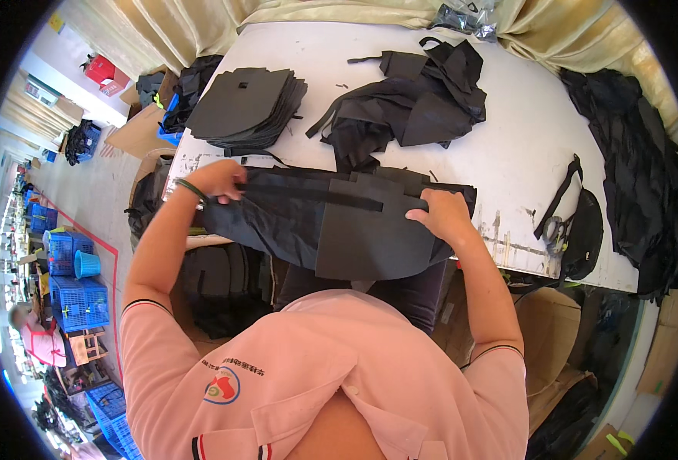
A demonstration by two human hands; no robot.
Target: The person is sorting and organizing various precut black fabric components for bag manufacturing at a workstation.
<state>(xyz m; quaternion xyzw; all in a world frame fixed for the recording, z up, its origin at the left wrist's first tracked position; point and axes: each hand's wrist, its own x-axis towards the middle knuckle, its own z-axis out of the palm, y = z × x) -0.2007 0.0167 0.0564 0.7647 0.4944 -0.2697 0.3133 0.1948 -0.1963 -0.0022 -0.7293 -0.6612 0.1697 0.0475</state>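
A stiff black panel [369, 245] with a slot near its top lies over black fabric [270, 218] at the table's near edge. A black strap [308, 195] runs from the panel's slot toward the left. My left hand [218, 181] is closed at the strap's left end, its fingertips pinched together over the fabric. My right hand [444, 216] grips the panel's right side, thumb on top and the other fingers partly hidden. Beyond my left hand stands a stack of similar black panels [243, 103].
A heap of black fabric pieces with straps [415, 100] lies at the table's far middle. A small black pouch [582, 230] is at the right, beside more dark fabric [634, 169]. Blue crates [78, 299] stand on the floor at left; a person [41, 337] is beyond them.
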